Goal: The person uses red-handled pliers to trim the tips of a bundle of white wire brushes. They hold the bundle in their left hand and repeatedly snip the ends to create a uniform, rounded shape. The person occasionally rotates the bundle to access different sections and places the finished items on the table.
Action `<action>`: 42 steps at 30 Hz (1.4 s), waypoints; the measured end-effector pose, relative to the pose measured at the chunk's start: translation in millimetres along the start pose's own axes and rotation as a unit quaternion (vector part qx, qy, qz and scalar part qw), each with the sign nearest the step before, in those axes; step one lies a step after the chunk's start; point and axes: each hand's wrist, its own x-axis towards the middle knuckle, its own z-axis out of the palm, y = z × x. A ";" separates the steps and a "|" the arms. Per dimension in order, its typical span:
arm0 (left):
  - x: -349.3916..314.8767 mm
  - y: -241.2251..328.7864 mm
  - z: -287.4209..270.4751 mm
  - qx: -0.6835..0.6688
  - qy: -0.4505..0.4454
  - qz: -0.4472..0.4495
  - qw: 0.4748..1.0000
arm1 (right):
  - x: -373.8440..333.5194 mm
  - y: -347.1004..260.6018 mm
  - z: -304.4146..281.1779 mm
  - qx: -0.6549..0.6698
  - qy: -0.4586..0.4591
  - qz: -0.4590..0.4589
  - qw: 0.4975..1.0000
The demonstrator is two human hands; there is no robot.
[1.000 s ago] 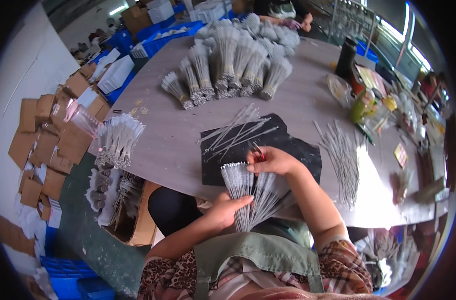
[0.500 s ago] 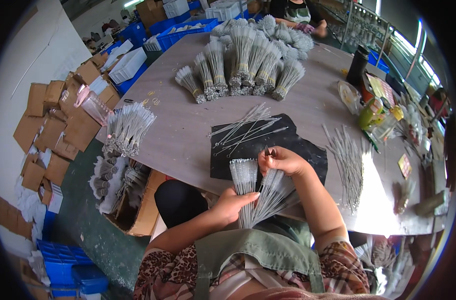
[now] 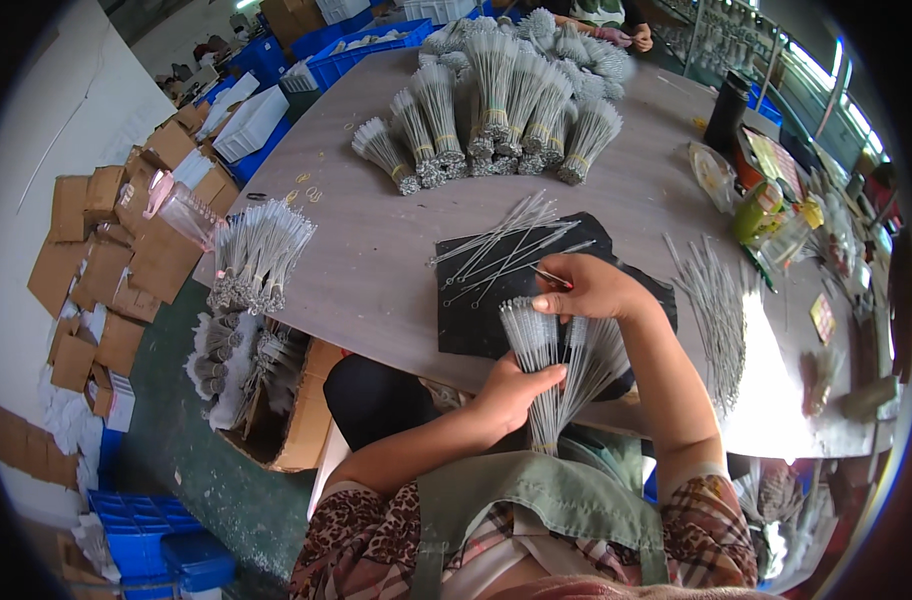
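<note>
A fanned bundle of thin wire straw brushes (image 3: 532, 332), pale bristles up and wire stems down, is gripped in my left hand (image 3: 506, 392) at the table's near edge. My right hand (image 3: 601, 288) is closed just above the bristle tips, around a small pointed tool (image 3: 554, 280) with a bit of red; most of it is hidden by the fingers. Beneath the hands lies a black mat (image 3: 464, 325). Several loose brushes (image 3: 506, 243) lie crosswise on its far part. More loose brushes (image 3: 711, 315) are spread on the table to the right.
Banded brush bundles (image 3: 491, 95) stand grouped at the far side, another cluster (image 3: 259, 255) at the left edge. A dark bottle (image 3: 726, 112) and a green package (image 3: 758, 210) are on the right. An open carton (image 3: 301, 410) sits below left. Across the table, a person's hand (image 3: 640, 38) shows.
The view has shifted, so the table scene sits differently. My right hand has lifted slightly off the bristles and turned the tool sideways. My left hand keeps its hold on the bundle.
</note>
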 end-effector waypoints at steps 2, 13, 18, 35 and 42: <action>0.0 -5.6 -3.6 -0.007 0.005 0.000 1.000 | -2.2 18.2 5.2 0.053 0.014 0.002 0.999; -8.7 1.7 -4.9 0.021 -0.015 -0.003 1.000 | -6.1 50.4 13.1 0.163 0.006 -0.066 0.984; -10.6 12.0 -13.0 -0.038 -0.042 -0.042 0.998 | -12.5 53.8 9.2 0.171 0.009 -0.068 0.983; -14.0 11.1 0.2 0.021 0.027 -0.044 0.998 | -16.2 57.1 14.3 0.197 0.053 -0.090 0.975; -14.4 13.9 2.4 0.042 0.009 -0.035 0.998 | -18.8 54.1 12.9 0.194 0.045 -0.095 0.975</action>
